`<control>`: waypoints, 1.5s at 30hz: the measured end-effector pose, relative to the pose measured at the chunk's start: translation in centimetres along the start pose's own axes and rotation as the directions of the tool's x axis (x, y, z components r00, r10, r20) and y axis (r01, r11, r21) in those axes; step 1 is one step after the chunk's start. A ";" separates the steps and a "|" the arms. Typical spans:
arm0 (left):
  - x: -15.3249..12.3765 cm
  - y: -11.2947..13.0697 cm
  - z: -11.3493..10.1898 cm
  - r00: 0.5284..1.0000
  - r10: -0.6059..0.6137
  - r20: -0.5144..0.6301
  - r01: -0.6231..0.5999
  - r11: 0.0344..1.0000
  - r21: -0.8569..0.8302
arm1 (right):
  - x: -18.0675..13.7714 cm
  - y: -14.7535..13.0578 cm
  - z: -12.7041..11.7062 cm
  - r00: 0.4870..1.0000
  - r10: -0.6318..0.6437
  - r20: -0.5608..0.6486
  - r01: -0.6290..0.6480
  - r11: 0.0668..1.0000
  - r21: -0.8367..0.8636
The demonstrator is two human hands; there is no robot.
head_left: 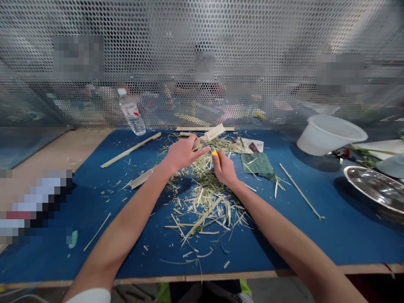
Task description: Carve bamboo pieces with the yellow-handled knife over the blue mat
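Two-handed reach across the blue mat (331, 227), forearms nearly straight. Clasping a pale bamboo slat (209, 135) in the left hand (181, 153), fingers wrapped round its near end, slat slanting up and away. Clenching a yellow-tipped tool (215, 154) in the right hand (224, 169), fist closed, just beside the slat, above the heap of shavings (205, 200)

Over the far edge of the shavings heap (206, 198), the bamboo slat (208, 136) in my left hand (181, 153) and the yellow-tipped tool (215, 154) in my right hand (224, 169) crowd close together. On the near side of the heap the blue mat (315, 240) is bare, free for my arms. Left of it only a long bamboo strip (131, 150) lies flat. Right of it a white bowl (328, 134) and a steel dish (375, 189) block me. Beyond it stand a water bottle (132, 114) and the perforated screen (221, 42).
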State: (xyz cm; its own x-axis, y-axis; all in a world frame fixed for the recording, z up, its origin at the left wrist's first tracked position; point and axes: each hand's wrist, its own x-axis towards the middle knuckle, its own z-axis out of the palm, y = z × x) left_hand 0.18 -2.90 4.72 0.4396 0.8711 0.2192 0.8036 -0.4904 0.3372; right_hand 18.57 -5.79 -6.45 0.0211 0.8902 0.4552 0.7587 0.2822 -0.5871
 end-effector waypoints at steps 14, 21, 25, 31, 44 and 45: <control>-0.1 -0.2 -0.1 0.999 0.027 0.036 -0.027 1.000 -0.012 | -0.1 0.1 0.1 0.999 -0.015 0.037 0.014 1.000 0.013; 0.0 -0.4 0.0 0.998 0.054 0.011 -0.054 0.998 -0.025 | 0.0 0.2 0.1 0.998 -0.032 0.054 0.032 0.999 0.003; 0.1 -0.3 0.4 0.998 0.065 -0.001 -0.065 0.996 -0.055 | -0.1 0.0 0.2 0.997 -0.018 0.081 0.021 0.999 -0.039; 0.1 -0.4 0.7 0.999 0.052 -0.014 -0.054 0.989 -0.137 | 0.1 -0.3 0.2 0.994 0.036 0.108 -0.019 0.987 -0.160; 0.2 -0.3 1.1 0.996 -0.027 -0.081 0.005 0.967 -0.254 | 1.2 -0.8 -0.7 0.993 0.034 0.111 0.010 0.925 -0.380; 0.2 -0.3 1.1 0.995 -0.042 -0.089 0.017 0.964 -0.266 | 1.3 -1.0 -0.7 0.994 0.040 0.098 0.003 0.913 -0.409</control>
State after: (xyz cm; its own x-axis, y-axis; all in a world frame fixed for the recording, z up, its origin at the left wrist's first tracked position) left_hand 0.51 -2.56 3.65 0.3684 0.8847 0.2855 0.6753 -0.4657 0.5719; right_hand 18.32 -5.12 -4.81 -0.0124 0.9316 0.3632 0.9587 0.1144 -0.2606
